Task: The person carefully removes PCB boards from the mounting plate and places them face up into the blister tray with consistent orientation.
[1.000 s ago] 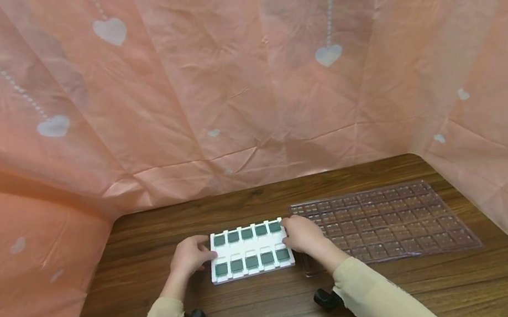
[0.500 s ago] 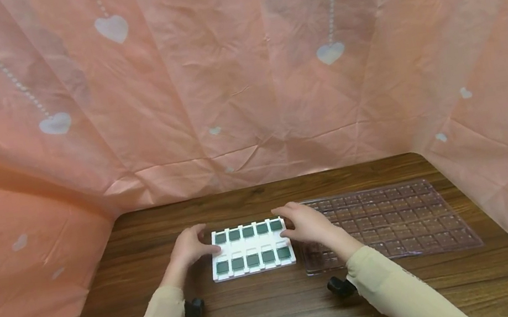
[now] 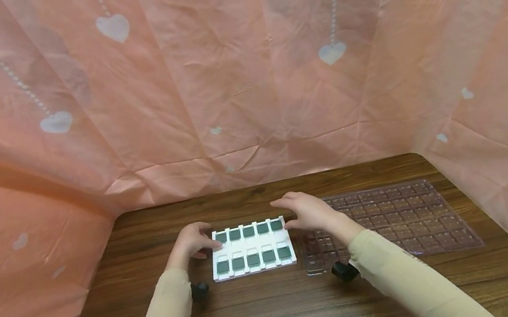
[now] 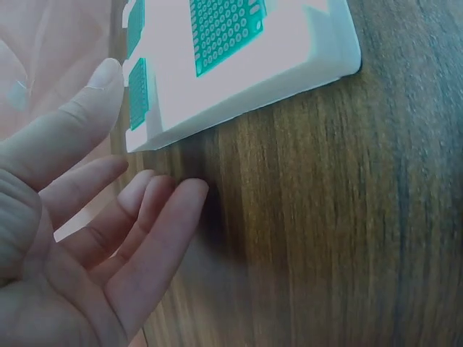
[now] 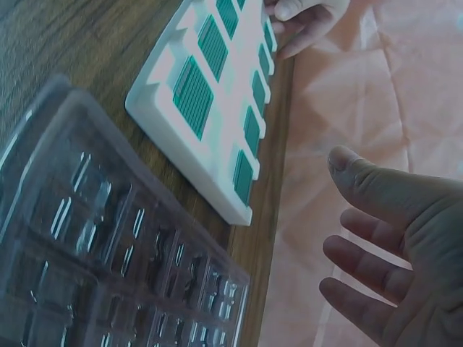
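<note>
A white tray with two rows of pockets lies flat on the table, with small green perforated circuit boards seated in the pockets. By its left end is my left hand, fingers apart and loosely bent; the thumb overlaps the tray's edge in the head view, while the other fingers lie beyond the side wall. My right hand is lifted off the tray's right end, thumb and fingers spread with nothing between them. The right wrist view shows it apart from the tray.
A clear plastic tray with many square compartments lies to the right, partly under my right forearm. Both stand on a dark wooden table. Pink cloth with white hearts hangs behind and at both sides.
My right hand has let go of the white tray's right end, rising and moving slightly right. My left fingers have loosened at the left end. The tray stays about where it was.
</note>
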Demonstrator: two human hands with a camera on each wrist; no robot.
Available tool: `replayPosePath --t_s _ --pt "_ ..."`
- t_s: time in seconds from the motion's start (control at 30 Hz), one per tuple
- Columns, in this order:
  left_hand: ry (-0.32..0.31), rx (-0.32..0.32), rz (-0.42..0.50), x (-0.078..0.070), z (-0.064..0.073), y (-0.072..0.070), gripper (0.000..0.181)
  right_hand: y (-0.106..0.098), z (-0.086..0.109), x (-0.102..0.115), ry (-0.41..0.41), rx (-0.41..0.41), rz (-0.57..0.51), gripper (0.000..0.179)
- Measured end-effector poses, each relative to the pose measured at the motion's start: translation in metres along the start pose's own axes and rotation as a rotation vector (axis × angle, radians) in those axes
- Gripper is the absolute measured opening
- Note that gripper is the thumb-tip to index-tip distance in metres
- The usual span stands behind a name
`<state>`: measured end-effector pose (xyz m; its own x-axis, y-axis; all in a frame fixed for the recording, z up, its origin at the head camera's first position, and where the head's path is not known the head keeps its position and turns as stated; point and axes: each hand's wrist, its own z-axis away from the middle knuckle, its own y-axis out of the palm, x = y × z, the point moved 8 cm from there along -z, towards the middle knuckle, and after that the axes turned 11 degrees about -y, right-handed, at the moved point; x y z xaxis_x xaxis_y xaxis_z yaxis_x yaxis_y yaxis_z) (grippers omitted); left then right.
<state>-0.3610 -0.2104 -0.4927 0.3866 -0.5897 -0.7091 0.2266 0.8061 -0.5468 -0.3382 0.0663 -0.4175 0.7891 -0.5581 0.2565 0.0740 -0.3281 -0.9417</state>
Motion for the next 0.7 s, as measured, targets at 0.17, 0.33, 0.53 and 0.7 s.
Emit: replayPosePath --t_s 0.17,0.33,0.53,0.7 --pt "-0.014 0.023 0.016 -0.001 -0.001 0.002 0.074 0.001 -0.002 -0.006 0.019 0.04 0.003 0.063" --pt "-0.027 0.016 0.03 0.0 -0.003 0.004 0.071 0.004 -0.006 -0.011 0.042 0.062 0.0 0.061" --pt "-0.029 -0.011 0.015 0.001 -0.007 0.009 0.068 0.013 -0.013 -0.015 0.06 0.094 -0.006 0.059" --pt "-0.034 -0.017 -0.002 0.0 -0.007 0.011 0.065 0.02 -0.016 -0.017 0.068 0.098 -0.003 0.056"
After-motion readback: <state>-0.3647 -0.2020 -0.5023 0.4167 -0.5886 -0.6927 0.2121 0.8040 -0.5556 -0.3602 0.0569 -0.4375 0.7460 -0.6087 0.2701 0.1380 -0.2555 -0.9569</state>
